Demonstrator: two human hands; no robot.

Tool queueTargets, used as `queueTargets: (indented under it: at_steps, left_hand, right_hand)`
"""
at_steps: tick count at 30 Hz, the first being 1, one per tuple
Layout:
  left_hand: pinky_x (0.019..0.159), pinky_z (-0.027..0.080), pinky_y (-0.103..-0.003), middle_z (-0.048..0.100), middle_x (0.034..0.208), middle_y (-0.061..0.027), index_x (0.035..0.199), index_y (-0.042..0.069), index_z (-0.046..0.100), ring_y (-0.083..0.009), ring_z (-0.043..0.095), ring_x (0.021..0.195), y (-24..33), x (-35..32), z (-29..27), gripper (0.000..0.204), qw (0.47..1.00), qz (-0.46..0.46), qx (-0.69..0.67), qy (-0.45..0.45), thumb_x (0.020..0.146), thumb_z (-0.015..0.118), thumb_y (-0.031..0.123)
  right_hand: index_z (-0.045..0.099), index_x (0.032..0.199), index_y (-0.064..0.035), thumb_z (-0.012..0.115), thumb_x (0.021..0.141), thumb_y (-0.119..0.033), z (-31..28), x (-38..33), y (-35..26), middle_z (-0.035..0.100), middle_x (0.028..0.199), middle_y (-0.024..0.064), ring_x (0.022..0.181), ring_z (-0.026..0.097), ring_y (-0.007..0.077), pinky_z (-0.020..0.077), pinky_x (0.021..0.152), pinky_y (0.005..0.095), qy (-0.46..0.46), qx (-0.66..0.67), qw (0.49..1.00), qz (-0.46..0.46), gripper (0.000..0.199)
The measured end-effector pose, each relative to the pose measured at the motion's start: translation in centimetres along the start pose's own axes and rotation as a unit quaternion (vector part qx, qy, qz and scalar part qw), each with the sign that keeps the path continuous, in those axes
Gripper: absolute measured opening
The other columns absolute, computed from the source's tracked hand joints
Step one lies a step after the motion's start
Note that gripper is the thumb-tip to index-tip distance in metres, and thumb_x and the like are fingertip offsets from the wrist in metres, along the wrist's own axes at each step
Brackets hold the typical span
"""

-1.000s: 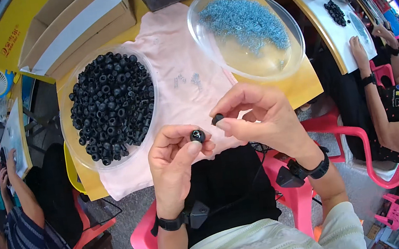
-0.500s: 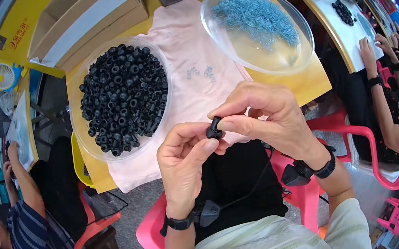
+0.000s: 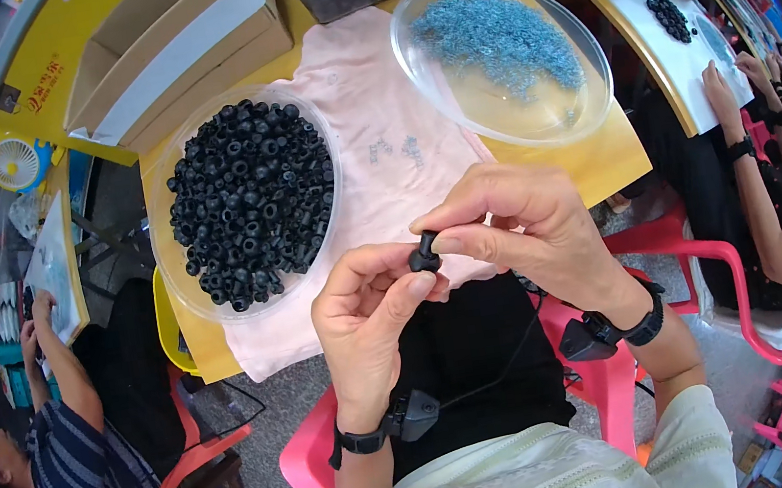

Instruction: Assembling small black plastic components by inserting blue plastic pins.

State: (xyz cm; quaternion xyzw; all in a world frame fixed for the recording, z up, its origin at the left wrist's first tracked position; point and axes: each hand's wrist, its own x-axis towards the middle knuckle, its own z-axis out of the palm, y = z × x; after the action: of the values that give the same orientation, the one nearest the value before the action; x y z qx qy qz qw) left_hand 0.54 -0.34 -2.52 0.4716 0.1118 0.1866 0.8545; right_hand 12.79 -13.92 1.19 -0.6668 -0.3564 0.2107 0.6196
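Note:
My left hand (image 3: 370,311) and my right hand (image 3: 517,227) meet in front of my chest, both pinching one small black rubber ring part (image 3: 425,254) between fingertips. Beyond them a pink cloth (image 3: 391,96) covers the yellow table (image 3: 612,161). On its left sits a clear dish (image 3: 183,301) heaped with black rubber rings (image 3: 252,198). On its right a second clear dish (image 3: 591,109) holds several small blue pieces (image 3: 497,37). A few tiny pale pieces (image 3: 395,150) lie loose on the cloth between the dishes.
An open cardboard box (image 3: 172,46) stands at the back left. A person in a striped shirt (image 3: 73,454) sits at my left, and another person's arm (image 3: 756,166) rests at a white table to my right. Red plastic chairs (image 3: 708,252) surround me.
My two hands, each holding a black piece a second ago, have come together, and the pieces now sit joined between my fingertips. The view shifted slightly.

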Motion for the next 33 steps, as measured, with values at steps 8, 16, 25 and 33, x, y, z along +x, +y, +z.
queueTargets:
  at_steps: [8,16,25,33]
  left_hand:
    - [0.071,0.056,-0.03,0.068,0.093,-0.0127,0.103,-0.004,0.06,-0.018,0.067,0.077,0.3,-0.1,0.3,0.019,0.998,-0.002,0.047,0.04,0.086,0.068,0.0]
    - [0.07,0.054,-0.03,0.069,0.092,-0.0128,0.102,-0.003,0.06,-0.0183,0.067,0.075,0.0,0.0,0.1,0.019,0.995,-0.006,0.072,0.062,0.086,0.069,0.004]
    - [0.07,0.054,-0.029,0.069,0.093,-0.0124,0.102,-0.003,0.06,-0.0179,0.067,0.076,0.1,0.2,0.0,0.019,0.995,-0.004,0.075,0.06,0.086,0.068,0.002]
    - [0.077,0.056,-0.028,0.068,0.097,-0.0113,0.108,-0.005,0.061,-0.0163,0.068,0.085,-0.3,0.2,-0.3,0.02,0.996,-0.005,0.083,0.025,0.089,0.065,-0.001]
  right_hand:
    - [0.07,0.092,-0.0005,0.069,0.085,-0.006,0.5,0.1,0.7,0.066,0.08,0.0062,0.061,0.059,0.0077,0.0438,0.051,0.0208,0.015,-0.049,0.998,-0.047,0.009]
    - [0.069,0.087,-0.0007,0.07,0.085,-0.008,0.7,0.3,1.3,0.065,0.077,0.005,0.061,0.058,0.0078,0.0423,0.051,0.0214,0.032,-0.03,0.999,-0.025,0.008]
    - [0.068,0.087,-0.0013,0.07,0.085,-0.009,0.4,0.4,1.3,0.065,0.078,0.0046,0.062,0.058,0.0078,0.042,0.05,0.0216,0.014,-0.034,0.999,-0.025,0.008]
    - [0.067,0.086,-0.001,0.071,0.083,-0.008,0.1,0.4,1.8,0.064,0.076,0.0074,0.062,0.061,0.0141,0.045,0.052,0.0253,0.006,-0.107,0.99,-0.089,0.009]
